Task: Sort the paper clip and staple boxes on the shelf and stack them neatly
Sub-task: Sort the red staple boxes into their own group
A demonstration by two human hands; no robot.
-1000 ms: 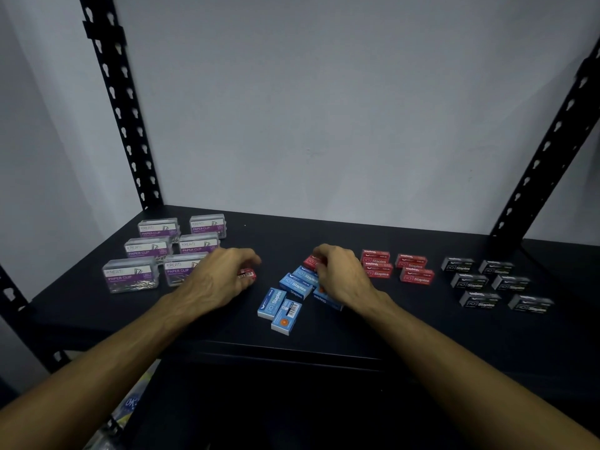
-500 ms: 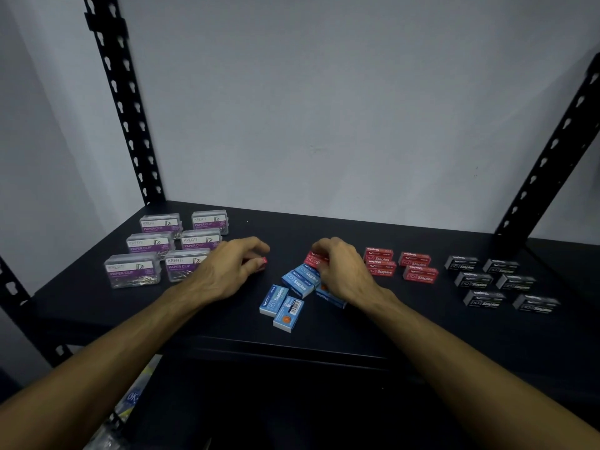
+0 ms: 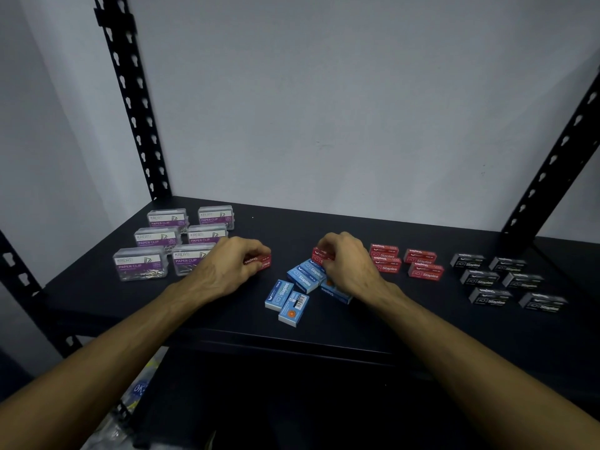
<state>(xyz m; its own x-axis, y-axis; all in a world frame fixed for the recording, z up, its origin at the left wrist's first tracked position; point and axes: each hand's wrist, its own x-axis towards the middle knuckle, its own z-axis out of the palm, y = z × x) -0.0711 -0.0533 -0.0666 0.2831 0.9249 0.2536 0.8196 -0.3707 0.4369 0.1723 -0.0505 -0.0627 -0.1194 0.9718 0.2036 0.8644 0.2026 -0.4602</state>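
On the black shelf, my left hand grips a red staple box at centre left. My right hand holds another red staple box above a loose heap of blue staple boxes. Clear paper clip boxes with purple labels stand in rows at the left. More red staple boxes lie right of my right hand. Black staple boxes sit in rows at the far right.
Perforated black uprights rise at the back left and back right. A grey wall closes the back. Below the shelf's front edge at the lower left, some packaged items show on a lower level.
My left hand has slid right with its red box, away from the paper clip boxes. My right hand stays on its red box over the blue heap.
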